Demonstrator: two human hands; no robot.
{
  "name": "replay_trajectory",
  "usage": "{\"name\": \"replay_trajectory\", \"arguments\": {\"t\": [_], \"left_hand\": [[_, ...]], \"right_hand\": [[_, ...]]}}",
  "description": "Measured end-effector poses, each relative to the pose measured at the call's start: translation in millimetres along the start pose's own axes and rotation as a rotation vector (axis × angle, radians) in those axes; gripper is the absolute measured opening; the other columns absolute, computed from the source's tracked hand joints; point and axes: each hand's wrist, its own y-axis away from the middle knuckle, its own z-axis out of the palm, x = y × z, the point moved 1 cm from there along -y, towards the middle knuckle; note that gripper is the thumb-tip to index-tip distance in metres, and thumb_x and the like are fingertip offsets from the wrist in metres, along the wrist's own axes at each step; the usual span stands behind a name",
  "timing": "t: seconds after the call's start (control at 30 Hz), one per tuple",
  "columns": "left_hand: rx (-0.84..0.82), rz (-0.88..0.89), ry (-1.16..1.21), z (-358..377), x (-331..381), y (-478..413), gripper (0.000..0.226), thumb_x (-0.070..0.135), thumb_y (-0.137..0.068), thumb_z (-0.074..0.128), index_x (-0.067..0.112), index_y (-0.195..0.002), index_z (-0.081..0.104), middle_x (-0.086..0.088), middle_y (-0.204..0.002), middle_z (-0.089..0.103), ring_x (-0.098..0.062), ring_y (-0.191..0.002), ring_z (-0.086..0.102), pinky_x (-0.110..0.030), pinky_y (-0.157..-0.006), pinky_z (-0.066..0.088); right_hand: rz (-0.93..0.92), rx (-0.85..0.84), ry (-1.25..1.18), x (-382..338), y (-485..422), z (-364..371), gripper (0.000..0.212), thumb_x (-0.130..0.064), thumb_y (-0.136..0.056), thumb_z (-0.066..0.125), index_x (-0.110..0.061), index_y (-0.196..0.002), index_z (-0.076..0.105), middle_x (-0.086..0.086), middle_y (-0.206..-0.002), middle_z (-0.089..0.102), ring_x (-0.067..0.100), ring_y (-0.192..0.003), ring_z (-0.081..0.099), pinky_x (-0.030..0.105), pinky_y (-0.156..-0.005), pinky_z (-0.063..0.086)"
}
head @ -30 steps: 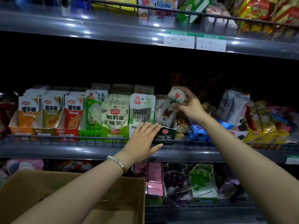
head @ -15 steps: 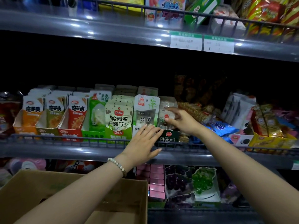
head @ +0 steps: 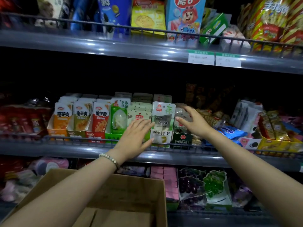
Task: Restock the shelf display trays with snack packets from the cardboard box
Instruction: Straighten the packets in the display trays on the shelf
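Observation:
A row of cardboard display trays with upright snack packets lines the middle shelf. My left hand [head: 135,137] lies flat with straight fingers against the front of the pale green tray, beside the white bamboo-shoot packet [head: 162,116]. My right hand [head: 193,122] is spread open over the clear packets [head: 180,115] standing in the dark green tray [head: 181,139]; it touches them and grips nothing. The open cardboard box [head: 124,194] sits below, in front of me, under my left forearm.
Orange, olive and red trays [head: 96,134] stand to the left. Loose blue and gold packets and a yellow tray [head: 278,143] crowd the right. A wire rail [head: 82,138] edges the shelf front. Shelves above and below are full.
My right hand brought a clear packet down into the dark green tray and let go of it; it now rests open on the packets. The left hand stayed at the tray fronts.

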Motion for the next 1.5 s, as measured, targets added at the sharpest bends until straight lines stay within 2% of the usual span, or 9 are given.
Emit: {"name": "replay_trajectory", "arguments": {"t": [0.13,0.37,0.57,0.77,1.0,1.13,1.2,1.37,1.5], "left_hand": [[0.040,-0.091,0.008,-30.6,-38.3,23.7,0.080,0.065,-0.082,0.007,0.024,-0.149,0.022,0.002,-0.154,0.025,-0.016,-0.144,0.014,-0.032,-0.118,0.003],[0.039,-0.334,0.050,-55.7,-123.7,79.3,0.084,0.069,-0.079,0.013,0.022,-0.148,0.026,0.001,-0.151,0.032,-0.019,-0.140,0.025,-0.035,-0.115,0.019],[0.026,-0.514,0.073,-59.6,-205.9,131.3,0.064,0.053,-0.095,0.038,0.019,-0.149,0.025,0.001,-0.153,0.028,-0.017,-0.141,0.023,-0.034,-0.114,0.020],[0.025,-0.653,0.237,-49.5,-269.1,155.9,0.064,0.046,-0.097,0.038,0.017,-0.150,0.019,0.001,-0.157,0.018,-0.015,-0.144,0.017,-0.031,-0.115,0.019],[0.065,-0.685,0.444,-19.9,-300.3,146.1,0.057,0.046,-0.098,0.032,0.016,-0.146,0.031,0.000,-0.148,0.039,-0.017,-0.134,0.039,-0.027,-0.105,0.033],[0.126,-0.693,0.374,-6.9,-305.7,136.2,0.044,0.048,-0.098,0.027,0.024,-0.130,0.046,0.001,-0.110,0.065,-0.019,-0.102,0.061,-0.033,-0.088,0.046],[0.183,-0.686,0.317,-2.1,-303.5,134.4,0.040,0.046,-0.099,0.024,0.025,-0.124,0.048,0.008,-0.089,0.061,-0.015,-0.092,0.060,-0.032,-0.091,0.042],[0.221,-0.655,0.359,1.1,-305.0,133.9,0.035,0.043,-0.100,0.023,0.029,-0.119,0.049,0.015,-0.099,0.059,-0.001,-0.089,0.047,-0.026,-0.095,0.031],[0.209,-0.652,0.372,-0.3,-303.0,135.8,0.039,0.044,-0.100,0.022,0.028,-0.125,0.047,0.013,-0.110,0.062,-0.001,-0.091,0.044,-0.024,-0.095,0.030]], "right_hand": [[-0.062,0.003,0.088,-39.5,-9.1,14.2,0.058,-0.034,-0.090,0.060,-0.017,-0.141,0.038,0.006,-0.142,0.040,0.021,-0.133,0.036,0.030,-0.108,0.030],[-0.146,-0.138,0.063,-117.0,-33.2,82.8,0.060,-0.034,-0.090,0.060,-0.018,-0.143,0.036,0.007,-0.144,0.039,0.021,-0.132,0.039,0.029,-0.107,0.032],[-0.182,-0.278,0.061,-177.7,-63.6,170.4,0.064,-0.039,-0.089,0.060,-0.024,-0.145,0.032,0.003,-0.151,0.032,0.020,-0.138,0.031,0.039,-0.115,0.027],[-0.218,-0.386,0.081,-212.8,-102.4,249.5,0.074,-0.044,-0.085,0.063,-0.021,-0.147,0.028,0.002,-0.153,0.029,0.021,-0.139,0.031,0.036,-0.115,0.027],[-0.348,-0.208,0.410,-245.4,-158.2,298.9,0.081,-0.057,-0.078,0.064,-0.027,-0.145,0.028,-0.001,-0.152,0.026,0.019,-0.144,0.012,0.037,-0.118,-0.006],[-0.323,-0.235,0.465,-261.1,-173.3,311.1,0.080,-0.055,-0.073,0.070,-0.024,-0.138,0.036,0.002,-0.145,0.034,0.023,-0.137,0.020,0.035,-0.116,0.007],[-0.298,-0.260,0.496,-266.1,-174.7,318.0,0.087,-0.055,-0.069,0.074,-0.020,-0.139,0.034,0.004,-0.144,0.033,0.025,-0.137,0.019,0.036,-0.115,0.009],[-0.291,-0.303,0.555,-270.0,-166.9,334.6,0.099,-0.048,-0.063,0.081,-0.014,-0.138,0.026,0.009,-0.140,0.035,0.030,-0.138,0.017,0.037,-0.119,0.005],[-0.347,-0.180,0.499,-264.6,-151.8,337.1,0.089,-0.040,-0.066,0.081,-0.015,-0.134,0.030,0.006,-0.131,0.038,0.026,-0.126,0.030,0.033,-0.111,0.023]]}}
